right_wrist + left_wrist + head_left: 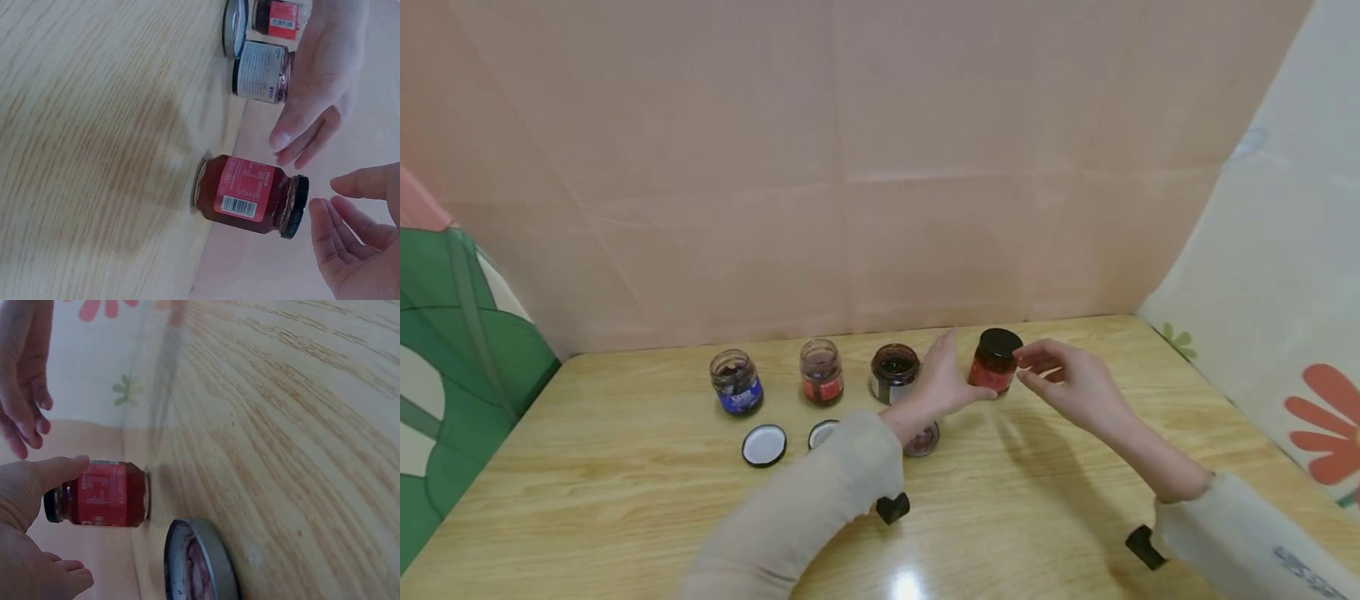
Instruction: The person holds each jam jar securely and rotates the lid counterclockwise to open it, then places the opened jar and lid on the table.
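Observation:
A jar with a red label and a black lid (993, 372) stands upright at the right end of a row of jars, its lid on. My left hand (942, 385) is at its left side, fingers spread straight and the thumb reaching across toward the front of the glass. To its right, my right hand (1075, 385) hovers near the black lid (295, 206) with loosely bent fingers, and a gap shows between fingertips and lid in the right wrist view. Neither hand grips the jar.
Left of it stand three lidless jars: one blue-labelled (739, 388), one red-labelled (822, 379), one dark with a white label (891, 385). Before them lie a white-lined lid (764, 446), another lid (822, 432) half behind the left sleeve, and a stained lid (215, 562).

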Motion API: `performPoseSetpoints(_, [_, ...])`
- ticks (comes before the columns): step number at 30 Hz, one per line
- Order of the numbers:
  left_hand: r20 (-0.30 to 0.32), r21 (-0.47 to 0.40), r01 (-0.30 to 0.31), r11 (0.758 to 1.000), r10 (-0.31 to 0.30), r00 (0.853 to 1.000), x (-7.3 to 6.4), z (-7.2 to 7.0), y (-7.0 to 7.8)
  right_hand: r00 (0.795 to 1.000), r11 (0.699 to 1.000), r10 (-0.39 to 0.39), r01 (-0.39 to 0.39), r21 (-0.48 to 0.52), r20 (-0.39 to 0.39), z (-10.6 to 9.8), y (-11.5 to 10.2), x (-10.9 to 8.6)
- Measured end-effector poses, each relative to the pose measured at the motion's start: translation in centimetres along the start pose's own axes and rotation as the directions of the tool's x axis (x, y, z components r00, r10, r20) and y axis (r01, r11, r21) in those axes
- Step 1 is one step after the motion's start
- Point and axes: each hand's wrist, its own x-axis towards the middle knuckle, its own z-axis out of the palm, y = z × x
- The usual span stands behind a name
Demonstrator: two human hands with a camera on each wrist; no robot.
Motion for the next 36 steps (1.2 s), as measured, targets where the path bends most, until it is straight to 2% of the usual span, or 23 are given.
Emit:
performPoseSetpoints(4, [-0.003,0.024,0.007,1.0,-0.007,1.0,0.5,0.7,-0.3,1.0,1.0,0.004,-0.004,0.004,-0.019,0.1,0.1,0.0])
performPoseSetpoints(11, [-0.017,0.015,0.009,1.0,-0.009,1.0,1.3,2.4,-1.0,0.999,1.0,0.01,-0.01,0.011,-0.039,0.4,0.4,-0.2])
performPoseSetpoints(20, [0.018,-0.081,0.062,0.995,-0.061,0.998,2.2,3.2,-0.5,0.998,1.0,0.004,-0.003,0.015,-0.063,0.8,0.7,-0.3])
performPoseSetpoints(27, [0.019,-0.114,0.015,0.993,-0.013,1.0,2.9,3.8,-0.6,0.998,0.999,0.013,-0.011,0.031,-0.067,1.1,0.6,-0.4])
performPoseSetpoints(36, [0.002,-0.064,0.001,0.998,-0.001,1.0,3.3,4.3,-0.9,0.996,1.0,0.006,-0.004,0.023,-0.091,1.1,0.5,-0.2])
